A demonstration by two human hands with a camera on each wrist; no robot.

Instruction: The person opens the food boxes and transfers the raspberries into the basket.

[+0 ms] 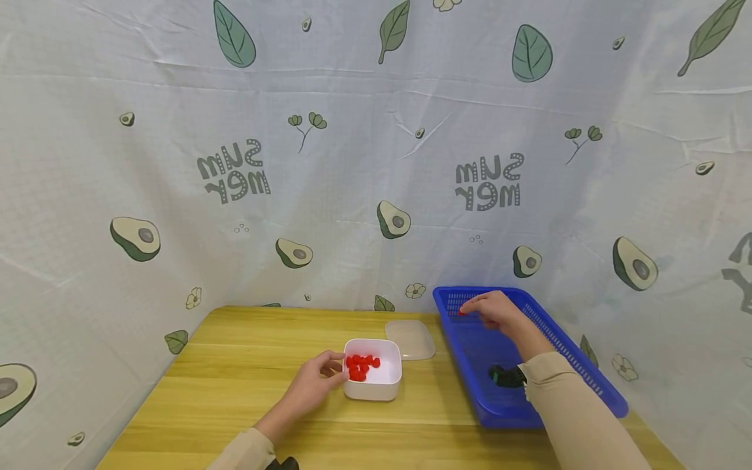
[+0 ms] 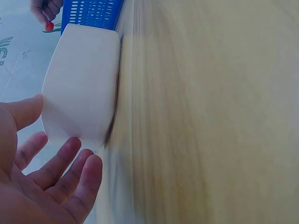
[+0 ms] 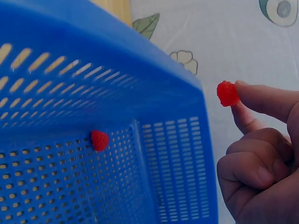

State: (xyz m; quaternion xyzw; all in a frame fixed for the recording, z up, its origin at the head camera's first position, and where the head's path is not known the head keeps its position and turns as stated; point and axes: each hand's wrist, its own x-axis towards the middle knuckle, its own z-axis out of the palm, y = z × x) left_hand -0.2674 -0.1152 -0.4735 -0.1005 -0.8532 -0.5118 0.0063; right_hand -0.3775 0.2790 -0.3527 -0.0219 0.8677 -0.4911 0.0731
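My right hand pinches a red raspberry between thumb and index finger, the other fingers curled in. It is over the far end of the blue basket in the head view. A second raspberry lies on the basket's floor. At the left side of a square white box is my left hand, fingers spread and loosely bent. In the left wrist view its thumb touches the box's edge, and the fingertips lie close to the wall. Several raspberries sit inside the box, mostly toward its left.
Behind the box, a translucent lid lies flat on the wooden table. The basket stands along the table's right side, close to a patterned cloth that hangs behind and at both sides.
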